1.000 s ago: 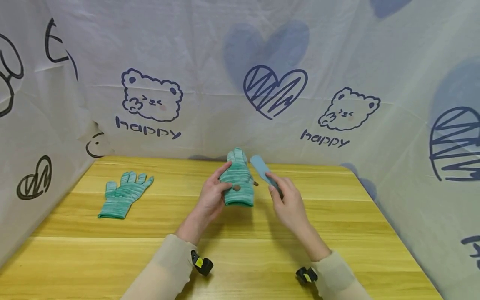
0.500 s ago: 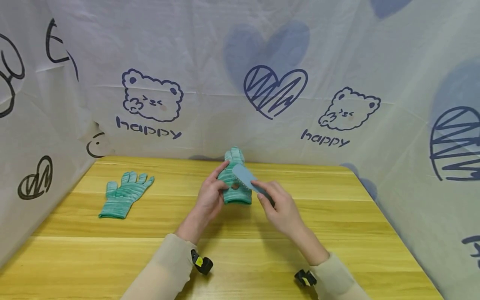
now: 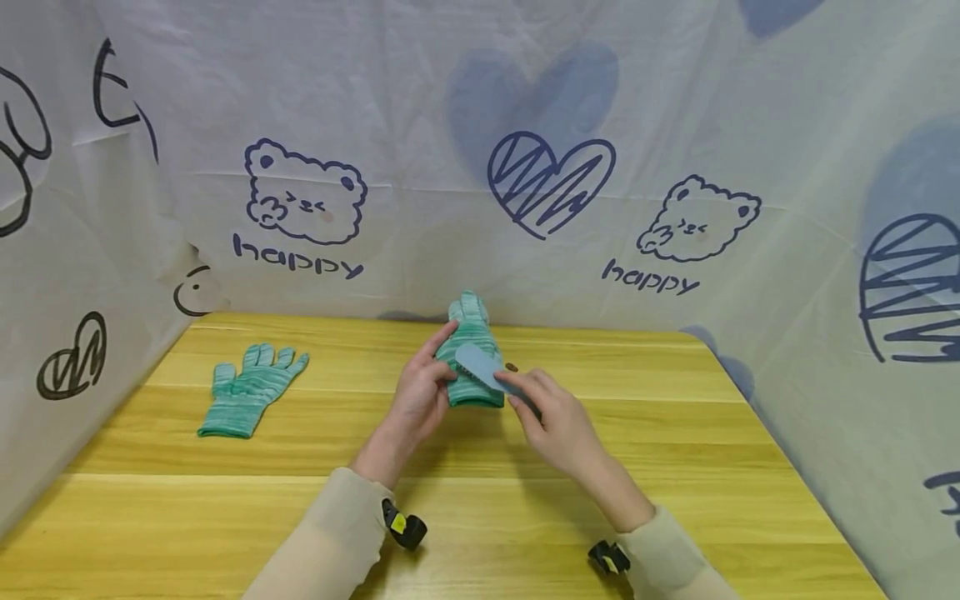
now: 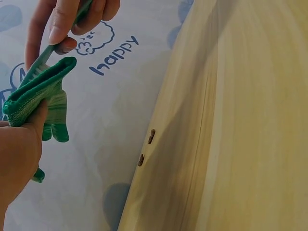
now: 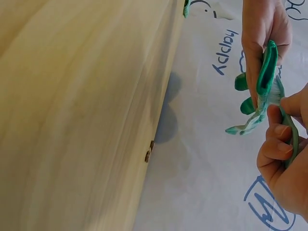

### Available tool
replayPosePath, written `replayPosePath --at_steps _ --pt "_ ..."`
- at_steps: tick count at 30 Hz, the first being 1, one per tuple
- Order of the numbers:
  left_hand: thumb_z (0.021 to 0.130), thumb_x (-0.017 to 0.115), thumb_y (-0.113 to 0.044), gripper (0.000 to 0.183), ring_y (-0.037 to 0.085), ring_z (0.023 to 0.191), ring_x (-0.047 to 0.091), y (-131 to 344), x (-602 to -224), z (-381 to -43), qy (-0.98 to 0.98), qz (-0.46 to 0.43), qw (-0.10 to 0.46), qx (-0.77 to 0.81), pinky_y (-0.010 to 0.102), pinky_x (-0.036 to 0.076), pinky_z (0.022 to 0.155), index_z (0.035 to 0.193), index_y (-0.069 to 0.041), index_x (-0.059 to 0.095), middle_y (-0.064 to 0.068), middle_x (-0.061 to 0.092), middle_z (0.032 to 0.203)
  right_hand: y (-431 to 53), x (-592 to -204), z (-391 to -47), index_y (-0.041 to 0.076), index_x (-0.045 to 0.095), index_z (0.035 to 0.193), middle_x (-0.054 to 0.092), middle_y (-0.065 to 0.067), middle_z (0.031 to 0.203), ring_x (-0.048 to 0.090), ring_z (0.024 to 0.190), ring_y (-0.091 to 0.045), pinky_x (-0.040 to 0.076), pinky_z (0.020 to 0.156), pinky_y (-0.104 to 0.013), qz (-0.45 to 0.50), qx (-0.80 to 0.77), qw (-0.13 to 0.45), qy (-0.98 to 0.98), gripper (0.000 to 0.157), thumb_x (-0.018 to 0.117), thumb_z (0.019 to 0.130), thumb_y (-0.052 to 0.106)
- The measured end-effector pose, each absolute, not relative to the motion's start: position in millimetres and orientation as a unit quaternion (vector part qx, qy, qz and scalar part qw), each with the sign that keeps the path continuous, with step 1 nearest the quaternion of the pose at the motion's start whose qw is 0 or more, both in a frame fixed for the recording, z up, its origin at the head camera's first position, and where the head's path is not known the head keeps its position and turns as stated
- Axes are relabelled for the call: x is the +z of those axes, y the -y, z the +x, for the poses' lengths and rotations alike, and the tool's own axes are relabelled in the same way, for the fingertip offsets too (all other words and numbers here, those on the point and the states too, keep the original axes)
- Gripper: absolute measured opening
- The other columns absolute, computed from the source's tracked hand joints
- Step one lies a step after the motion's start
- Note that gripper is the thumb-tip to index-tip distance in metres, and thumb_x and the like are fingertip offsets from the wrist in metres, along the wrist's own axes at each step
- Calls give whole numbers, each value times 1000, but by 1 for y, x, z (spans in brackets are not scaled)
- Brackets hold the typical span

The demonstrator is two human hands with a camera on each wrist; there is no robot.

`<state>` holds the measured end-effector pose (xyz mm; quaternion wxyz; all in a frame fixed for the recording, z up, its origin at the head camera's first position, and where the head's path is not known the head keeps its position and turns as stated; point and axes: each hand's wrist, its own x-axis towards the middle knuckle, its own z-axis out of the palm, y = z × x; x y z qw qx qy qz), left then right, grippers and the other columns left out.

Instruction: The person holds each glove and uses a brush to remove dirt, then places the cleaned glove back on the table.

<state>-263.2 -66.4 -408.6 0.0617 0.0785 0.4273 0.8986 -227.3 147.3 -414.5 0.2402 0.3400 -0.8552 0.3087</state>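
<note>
My left hand (image 3: 422, 392) grips a green-and-white striped knit glove (image 3: 468, 321) by its side, fingers upward and cuff toward me, above the table. The thumb lies across the glove's face. In my right hand (image 3: 558, 421) is a light blue brush (image 3: 480, 365), held by its handle, its head lying over the glove's palm. The right wrist view shows the pale bristles (image 5: 275, 91) of the brush against the glove near its cuff (image 5: 267, 70). A second matching glove (image 3: 251, 392) lies flat on the left of the table.
The wooden table (image 3: 525, 517) ends at a hanging white cloth (image 3: 420, 150) with blue drawings. Small brown bits (image 4: 151, 136) lie near the table's far edge; one brown bit (image 3: 512, 367) shows beside the held glove in the head view.
The brush has moved left from beside the glove onto its palm, then slightly down and left. It now covers a brown spot seen on the glove earlier. The glove shifted slightly left.
</note>
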Motion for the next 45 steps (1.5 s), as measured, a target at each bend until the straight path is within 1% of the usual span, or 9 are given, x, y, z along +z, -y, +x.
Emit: replayPosePath --at_steps 3,9,14,18,21,28,31,38,45 --pt "87 31 22 84 22 135 28 66 -408 -263 -435 79 64 895 17 41 71 164 -11 32 14 13 169 -148 -415 -228 13 67 137 66 -4 108 53 76 -11 48 63 -27 332 302 252 858 38 65 100 4" --pt "86 30 23 86 21 126 33 65 -410 -263 -433 85 67 895 20 44 82 164 -11 30 16 23 162 -148 -418 -230 13 68 135 67 -5 107 53 74 -11 48 61 -27 325 300 279 853 39 68 98 2" --pt "85 30 23 87 20 125 36 64 -411 -264 -429 81 67 897 21 46 82 164 -11 30 16 25 161 -149 -420 -231 12 68 135 67 -6 106 52 70 -10 46 58 -26 315 300 283 855 38 68 98 3" --pt "83 30 22 87 21 107 50 63 -411 -265 -445 64 62 891 23 51 77 164 -10 29 19 31 158 -151 -419 -231 12 68 136 67 -7 108 50 69 -10 45 58 -26 290 308 273 864 37 66 100 3" --pt "82 29 22 88 23 93 55 64 -412 -266 -451 58 59 889 27 54 75 165 -9 27 21 33 158 -153 -419 -232 13 67 137 67 -7 109 50 70 -11 44 59 -27 269 314 261 872 37 64 101 4" --pt "83 28 22 87 20 85 58 65 -414 -268 -452 58 57 888 26 54 74 165 -8 25 22 31 159 -154 -418 -234 12 68 136 66 -5 105 50 70 -12 43 58 -27 256 323 264 872 36 64 101 5" --pt "83 28 22 87 20 86 58 65 -414 -268 -451 56 56 889 26 54 74 165 -8 26 22 32 158 -153 -417 -233 13 68 136 65 -5 104 50 71 -12 44 59 -27 261 326 274 866 36 65 101 5" --pt "86 31 22 85 21 117 40 65 -414 -267 -443 45 55 894 20 46 77 164 -12 32 18 28 157 -147 -417 -228 11 68 135 65 -6 102 49 72 -11 45 60 -27 321 318 277 848 36 66 100 5" --pt "89 30 21 82 25 130 37 64 -413 -266 -435 51 58 897 19 50 87 164 -13 31 20 24 161 -142 -420 -225 11 68 134 65 -6 107 51 74 -10 46 60 -25 342 301 263 850 36 67 99 4"
